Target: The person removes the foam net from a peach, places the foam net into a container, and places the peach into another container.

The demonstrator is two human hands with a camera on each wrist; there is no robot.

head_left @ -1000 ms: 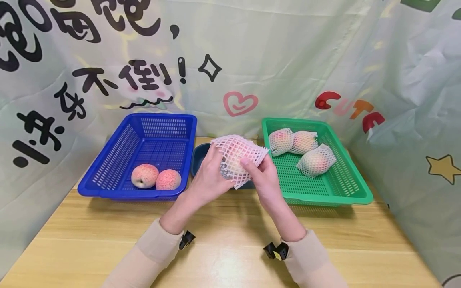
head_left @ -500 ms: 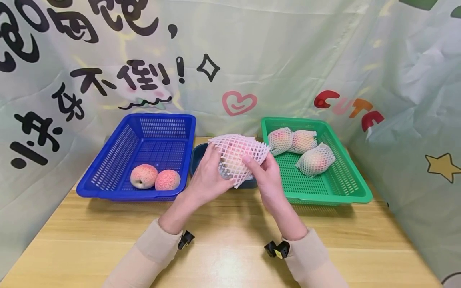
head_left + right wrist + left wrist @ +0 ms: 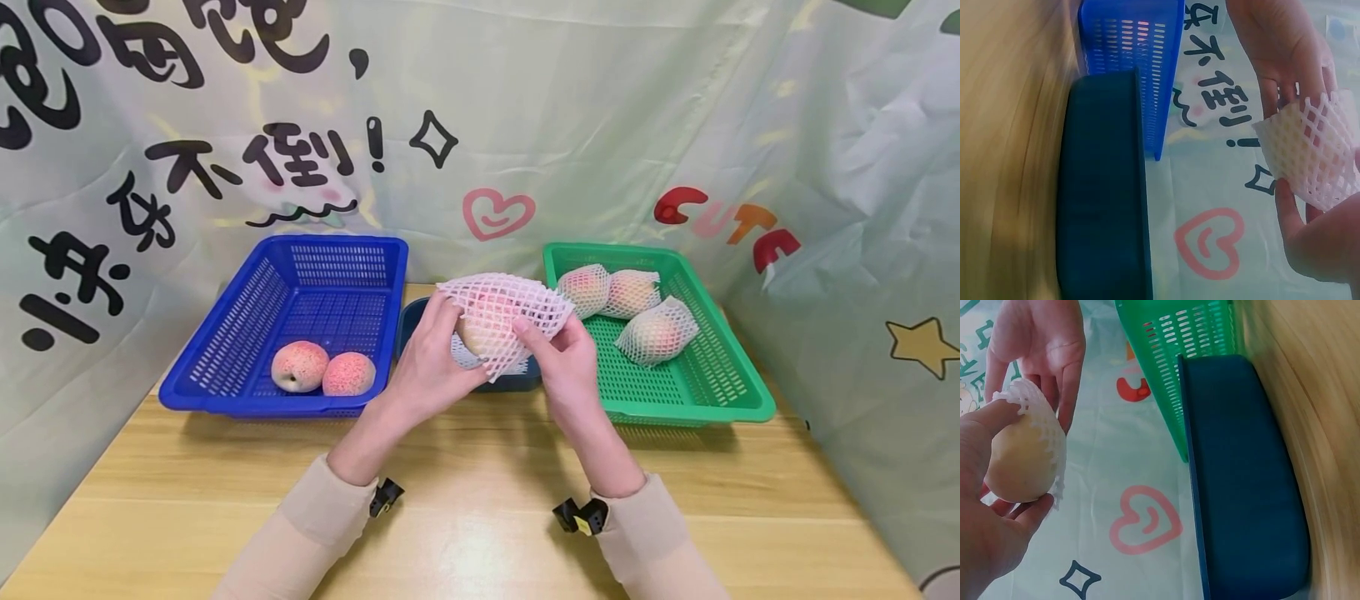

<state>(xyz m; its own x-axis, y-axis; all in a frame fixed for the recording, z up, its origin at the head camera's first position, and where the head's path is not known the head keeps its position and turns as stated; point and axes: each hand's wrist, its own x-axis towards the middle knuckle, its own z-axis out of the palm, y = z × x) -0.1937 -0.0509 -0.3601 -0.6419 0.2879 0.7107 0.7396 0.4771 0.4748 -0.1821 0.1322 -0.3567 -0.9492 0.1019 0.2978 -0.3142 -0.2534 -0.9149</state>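
White foam net (image 3: 525, 302) wraps part of the held peach (image 3: 1019, 465), which is up above the dark blue bin (image 3: 1241, 481), between the person's two hands. Its pale, bare side faces the left hand (image 3: 429, 358), while the mesh covers the side toward the right hand (image 3: 567, 367). The left hand grips the peach, its thumb and fingers spread apart to opposite sides of the fruit and touching the net's edge. The right hand pinches the netted end, thumb lying on the mesh in the head view and fingers behind it; how firmly it presses, I cannot tell. Some white mesh also shows low over the bin, and whether it belongs to the same net is unclear.

Left of the bin sits a blue basket (image 3: 262, 403) with two bare peaches (image 3: 300, 367), side by side near its front wall. Right of the bin is a green basket (image 3: 682, 413) with three netted peaches (image 3: 658, 332), two near its back and one nearer the front. Wooden table (image 3: 472, 500) extends in front of the bin; behind it hangs a pale printed cloth (image 3: 600, 125).
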